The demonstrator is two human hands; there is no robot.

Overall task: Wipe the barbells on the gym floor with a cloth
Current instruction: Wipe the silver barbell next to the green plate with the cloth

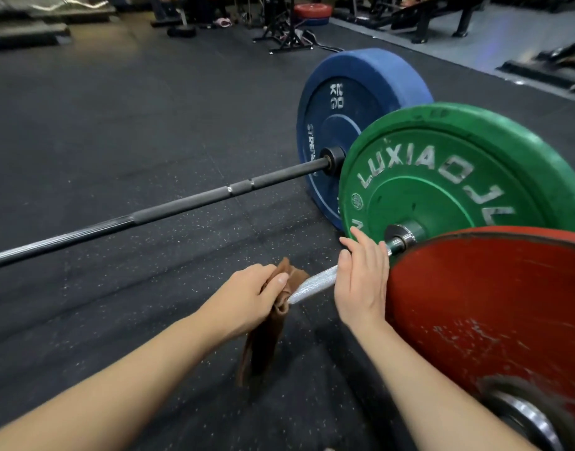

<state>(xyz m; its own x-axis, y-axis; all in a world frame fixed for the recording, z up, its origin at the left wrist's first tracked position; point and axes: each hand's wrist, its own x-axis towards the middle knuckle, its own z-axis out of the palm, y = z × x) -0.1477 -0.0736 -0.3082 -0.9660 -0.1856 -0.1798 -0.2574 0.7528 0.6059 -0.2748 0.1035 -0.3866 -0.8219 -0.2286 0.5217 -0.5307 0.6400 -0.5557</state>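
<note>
Three barbells lie side by side on the black rubber floor. The middle one has a silver knurled bar [315, 283] and a green plate [442, 177]. My left hand [247, 294] grips a brown cloth [266, 340] wrapped around this bar, and the cloth's loose end hangs down below it. My right hand [361, 281] rests on top of the same bar just left of its collar, fingers fairly straight. Beyond it lies a black bar [182, 203] with a blue plate [344, 102]. A scuffed red plate [491, 304] of the nearest barbell stands close at my right.
Speckled black floor mat [133, 109] stretches to the left and ahead. A black rack stand [289, 37] and stacked red and blue plates [312, 13] sit at the back. Benches and machine frames [435, 14] line the far right on a grey floor.
</note>
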